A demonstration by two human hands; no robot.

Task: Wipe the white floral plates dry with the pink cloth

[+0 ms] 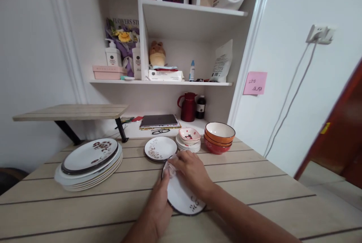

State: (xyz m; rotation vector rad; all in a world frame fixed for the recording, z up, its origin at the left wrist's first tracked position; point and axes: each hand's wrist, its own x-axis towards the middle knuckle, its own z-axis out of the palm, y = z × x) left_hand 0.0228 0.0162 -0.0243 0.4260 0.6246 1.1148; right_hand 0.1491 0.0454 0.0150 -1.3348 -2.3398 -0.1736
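Head cam | L hand (pixel 161 197): fingers gripping plate (pixel 181 194) rim | R hand (pixel 195 171): fingers clutching wipe (pixel 171 170) vs. plate | tabletop (pixel 254 190) w/ stacked bowls (pixel 217 145)

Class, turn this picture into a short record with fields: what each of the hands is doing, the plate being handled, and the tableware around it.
Left hand: holds the left edge of a plate
Right hand: presses a crumpled white wipe on it
Plate: white, dark rim, brown pattern
Left: large plate stack
Behind: smaller patterned plates; pink-rimmed dish on white saucers
Behind, right: stacked orange and red bowls
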